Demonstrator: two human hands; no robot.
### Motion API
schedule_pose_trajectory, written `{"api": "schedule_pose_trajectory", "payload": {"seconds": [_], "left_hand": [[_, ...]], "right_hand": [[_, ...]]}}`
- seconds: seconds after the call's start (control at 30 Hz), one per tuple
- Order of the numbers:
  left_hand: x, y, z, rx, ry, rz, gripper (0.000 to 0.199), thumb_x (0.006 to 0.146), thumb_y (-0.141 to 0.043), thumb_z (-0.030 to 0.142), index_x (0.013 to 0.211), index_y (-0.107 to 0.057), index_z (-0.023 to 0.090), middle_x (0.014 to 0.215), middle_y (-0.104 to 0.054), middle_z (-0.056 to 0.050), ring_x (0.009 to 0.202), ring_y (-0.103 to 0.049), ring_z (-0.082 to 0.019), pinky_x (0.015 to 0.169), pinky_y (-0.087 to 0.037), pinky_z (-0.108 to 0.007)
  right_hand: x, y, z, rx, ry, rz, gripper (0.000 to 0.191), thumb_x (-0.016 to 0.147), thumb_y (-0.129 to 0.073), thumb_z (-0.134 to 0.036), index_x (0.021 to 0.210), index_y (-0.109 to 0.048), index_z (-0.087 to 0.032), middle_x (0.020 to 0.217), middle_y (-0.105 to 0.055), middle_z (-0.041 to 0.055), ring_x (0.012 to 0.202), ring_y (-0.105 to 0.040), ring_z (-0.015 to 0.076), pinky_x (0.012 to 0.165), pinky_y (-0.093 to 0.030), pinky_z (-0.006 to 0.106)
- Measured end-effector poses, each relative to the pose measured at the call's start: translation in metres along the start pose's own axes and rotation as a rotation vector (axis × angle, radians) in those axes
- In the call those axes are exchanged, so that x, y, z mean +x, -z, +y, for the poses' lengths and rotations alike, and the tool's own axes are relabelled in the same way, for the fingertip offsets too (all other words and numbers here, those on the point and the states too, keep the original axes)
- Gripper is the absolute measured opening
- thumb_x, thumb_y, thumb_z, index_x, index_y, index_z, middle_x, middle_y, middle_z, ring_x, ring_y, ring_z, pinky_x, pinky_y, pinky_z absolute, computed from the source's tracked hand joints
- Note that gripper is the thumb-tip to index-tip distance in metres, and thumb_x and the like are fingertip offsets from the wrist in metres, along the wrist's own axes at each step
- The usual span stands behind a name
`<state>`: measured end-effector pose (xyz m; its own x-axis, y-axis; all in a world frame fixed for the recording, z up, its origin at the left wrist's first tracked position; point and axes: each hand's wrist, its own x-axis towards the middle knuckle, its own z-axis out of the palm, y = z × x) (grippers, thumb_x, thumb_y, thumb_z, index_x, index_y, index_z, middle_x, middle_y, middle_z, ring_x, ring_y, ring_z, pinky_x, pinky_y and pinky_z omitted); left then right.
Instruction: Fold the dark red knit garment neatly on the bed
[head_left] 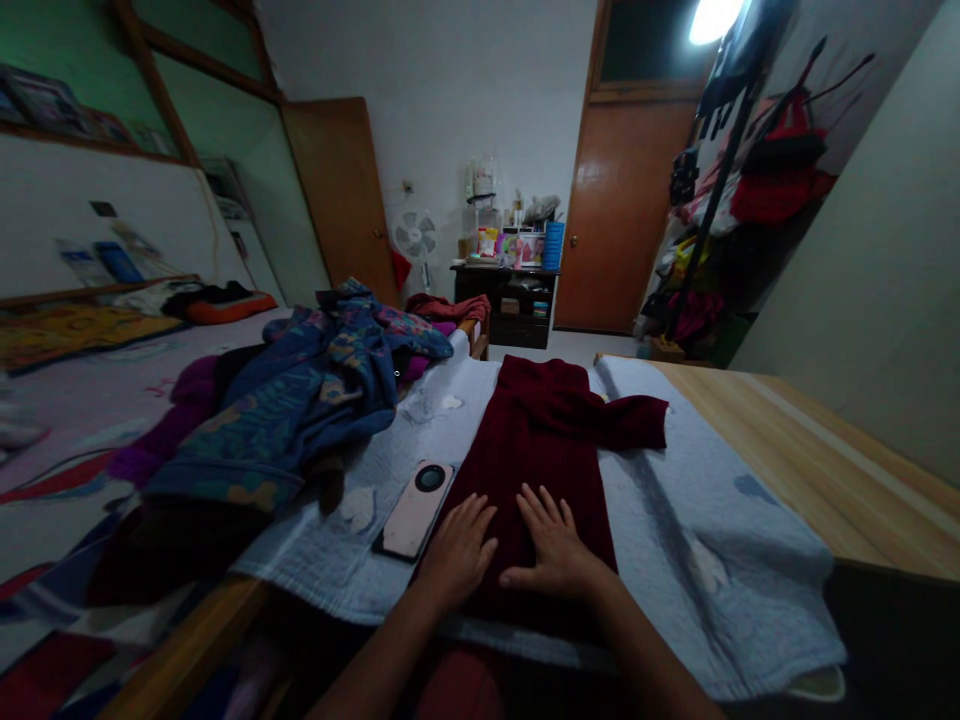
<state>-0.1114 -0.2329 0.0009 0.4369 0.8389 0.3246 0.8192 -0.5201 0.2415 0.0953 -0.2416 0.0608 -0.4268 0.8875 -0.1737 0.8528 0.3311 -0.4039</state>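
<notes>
A dark red knitted garment lies spread on a pale blue quilted cloth, one sleeve stretched out to the right. My left hand rests flat on its near left part, fingers extended. On its near middle lies my right hand, palm down with the fingers spread and the thumb pointing left. Neither hand grasps the fabric. Just left of the garment, close to my left hand, is a pink phone with a round dark camera ring facing up.
A heap of blue patterned clothes sits to the left, beside a bed with printed bedding. A wooden board extends on the right. At the back stand a fan, a dark cabinet and a wooden door. Bags hang at right.
</notes>
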Motion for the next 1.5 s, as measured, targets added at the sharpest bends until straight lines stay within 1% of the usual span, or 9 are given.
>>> {"api": "schedule_pose_trajectory", "payload": {"seconds": [0.2, 0.4, 0.7, 0.87, 1.0, 1.1, 1.23, 1.37, 1.5], "left_hand": [[-0.013, 0.004, 0.003, 0.105, 0.047, -0.009, 0.045, 0.090, -0.047, 0.030, 0.135, -0.046, 0.024, 0.147, -0.039, -0.007, 0.138, -0.030, -0.026, 0.110, -0.032, -0.046], [-0.010, 0.006, 0.004, 0.130, 0.064, -0.039, 0.048, 0.088, -0.049, 0.032, 0.136, -0.045, 0.026, 0.148, -0.037, -0.006, 0.139, -0.027, -0.027, 0.110, -0.031, -0.046], [0.020, 0.017, -0.003, 0.115, 0.057, -0.191, 0.048, 0.090, -0.047, 0.031, 0.138, -0.043, 0.022, 0.149, -0.036, -0.010, 0.137, -0.031, -0.026, 0.110, -0.029, -0.046], [0.043, 0.023, -0.006, 0.147, 0.090, -0.223, 0.046, 0.091, -0.046, 0.033, 0.136, -0.045, 0.022, 0.148, -0.038, -0.009, 0.135, -0.034, -0.027, 0.106, -0.034, -0.046], [0.065, 0.025, -0.011, 0.192, 0.111, -0.247, 0.044, 0.091, -0.046, 0.034, 0.134, -0.047, 0.021, 0.145, -0.041, -0.010, 0.127, -0.043, -0.029, 0.101, -0.038, -0.046], [0.082, 0.024, -0.016, 0.194, 0.118, -0.251, 0.042, 0.090, -0.046, 0.030, 0.130, -0.049, 0.019, 0.138, -0.049, -0.012, 0.120, -0.049, -0.027, 0.098, -0.041, -0.041], [0.101, 0.021, -0.018, 0.219, 0.149, -0.222, 0.028, 0.088, -0.046, 0.025, 0.113, -0.058, 0.019, 0.112, -0.060, -0.009, 0.100, -0.057, -0.023, 0.085, -0.046, -0.035], [0.116, 0.013, -0.020, 0.272, 0.159, -0.138, 0.017, 0.084, -0.049, 0.022, 0.098, -0.060, 0.019, 0.103, -0.059, -0.009, 0.098, -0.056, -0.025, 0.084, -0.045, -0.039], [0.121, 0.001, -0.027, 0.215, 0.143, -0.037, 0.017, 0.082, -0.053, 0.020, 0.098, -0.059, 0.019, 0.121, -0.054, -0.011, 0.113, -0.048, -0.026, 0.093, -0.042, -0.040]], "right_hand": [[0.000, 0.003, -0.001, -0.005, -0.010, -0.037, 0.116, 0.065, -0.051, -0.080, 0.150, -0.008, -0.015, 0.157, 0.003, 0.0080, 0.142, 0.008, 0.0327, 0.112, 0.003, 0.056], [0.001, 0.001, 0.001, -0.001, -0.011, -0.031, 0.117, 0.064, -0.052, -0.081, 0.150, -0.007, -0.016, 0.157, 0.003, 0.0077, 0.142, 0.009, 0.0325, 0.112, 0.004, 0.056], [0.002, -0.001, 0.003, 0.014, 0.006, -0.010, 0.120, 0.060, -0.051, -0.084, 0.150, -0.010, -0.017, 0.157, -0.001, 0.0082, 0.143, 0.006, 0.0330, 0.112, 0.002, 0.057], [0.000, 0.001, 0.004, 0.021, 0.018, 0.011, 0.116, 0.062, -0.051, -0.083, 0.150, -0.013, -0.019, 0.157, -0.007, 0.0081, 0.143, 0.001, 0.0327, 0.113, 0.000, 0.055], [-0.002, 0.010, 0.002, 0.009, 0.023, 0.046, 0.105, 0.065, -0.054, -0.079, 0.147, -0.025, -0.019, 0.155, -0.019, 0.0100, 0.141, -0.012, 0.0335, 0.112, -0.010, 0.053], [0.003, 0.020, -0.002, -0.037, 0.023, 0.128, 0.075, 0.078, -0.051, -0.068, 0.136, -0.046, -0.021, 0.145, -0.041, 0.0108, 0.131, -0.035, 0.0321, 0.106, -0.026, 0.048], [0.023, 0.035, -0.009, -0.157, -0.002, 0.164, 0.040, 0.089, -0.045, -0.050, 0.105, -0.066, -0.020, 0.113, -0.065, 0.0106, 0.106, -0.056, 0.0273, 0.091, -0.039, 0.040], [0.053, 0.045, -0.009, -0.251, -0.013, 0.128, 0.031, 0.091, -0.042, -0.034, 0.097, -0.067, -0.017, 0.103, -0.068, 0.0116, 0.095, -0.063, 0.0240, 0.083, -0.043, 0.034], [0.083, 0.049, -0.002, -0.246, -0.078, 0.054, 0.034, 0.091, -0.035, -0.024, 0.099, -0.067, -0.014, 0.100, -0.069, 0.0162, 0.092, -0.066, 0.0244, 0.078, -0.045, 0.032]]}}
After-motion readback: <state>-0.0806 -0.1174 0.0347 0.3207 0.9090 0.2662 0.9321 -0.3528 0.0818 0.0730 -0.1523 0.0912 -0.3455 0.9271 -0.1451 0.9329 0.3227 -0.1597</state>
